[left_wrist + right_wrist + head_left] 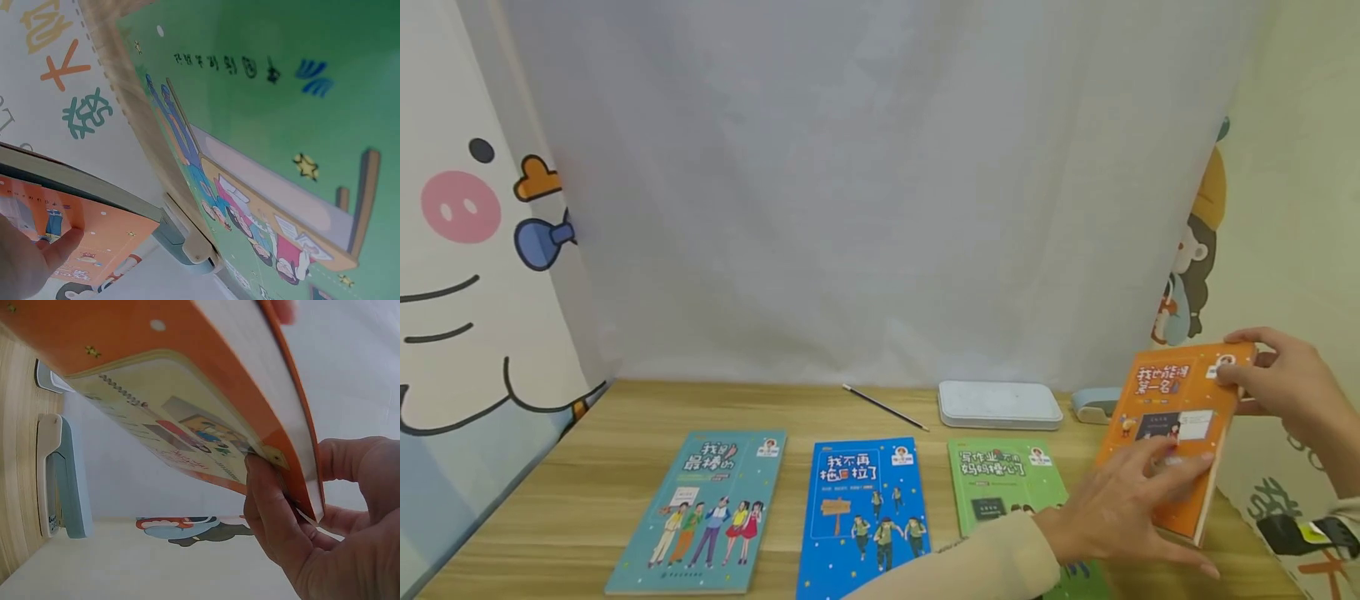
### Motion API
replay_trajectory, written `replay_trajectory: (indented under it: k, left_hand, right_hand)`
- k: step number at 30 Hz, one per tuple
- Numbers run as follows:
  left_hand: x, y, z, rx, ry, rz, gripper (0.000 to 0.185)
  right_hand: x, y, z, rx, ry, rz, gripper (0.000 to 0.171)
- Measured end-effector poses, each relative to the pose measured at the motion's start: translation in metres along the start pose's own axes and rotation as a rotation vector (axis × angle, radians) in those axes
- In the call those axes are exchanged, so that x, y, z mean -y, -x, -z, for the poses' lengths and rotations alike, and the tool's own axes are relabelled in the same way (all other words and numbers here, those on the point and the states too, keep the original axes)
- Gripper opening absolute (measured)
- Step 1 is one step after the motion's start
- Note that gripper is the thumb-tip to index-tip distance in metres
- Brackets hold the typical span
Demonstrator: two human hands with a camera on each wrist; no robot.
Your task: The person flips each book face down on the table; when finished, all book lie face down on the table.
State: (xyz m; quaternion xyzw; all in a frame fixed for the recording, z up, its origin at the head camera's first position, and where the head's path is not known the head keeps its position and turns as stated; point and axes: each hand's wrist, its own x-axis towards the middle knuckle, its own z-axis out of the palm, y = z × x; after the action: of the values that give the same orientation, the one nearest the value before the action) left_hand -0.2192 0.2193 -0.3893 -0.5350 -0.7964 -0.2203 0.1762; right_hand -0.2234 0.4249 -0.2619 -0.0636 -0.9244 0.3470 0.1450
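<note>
Head view: orange paperback book [1176, 417] with cartoon cover, tilted above the wooden desk's [587, 467] right end, left hand [1120, 508] laid flat-fingered on its cover, right hand [1281, 383] pinching its top corner.

Left wrist view: fingertip [62, 247] pressed to the orange cover [100, 234], green book [281, 125] alongside.

Right wrist view: fingers [269, 500] and thumb clamped round the book's corner [294, 481], white page edges showing, pale blue stapler [59, 478] below.
</note>
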Motion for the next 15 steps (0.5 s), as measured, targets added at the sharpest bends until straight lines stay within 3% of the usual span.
replay_trajectory:
  k: [8, 15]
  left_hand:
    - [0.003, 0.002, 0.000, -0.060, -0.088, -0.028, 0.117]
    - [0.010, 0.004, 0.004, -0.092, -0.030, -0.119, 0.081]
  right_hand:
    - [0.009, -0.003, -0.003, 0.029, -0.030, -0.058, 0.058]
    - [0.004, -0.004, -0.003, 0.035, -0.019, -0.054, 0.059]
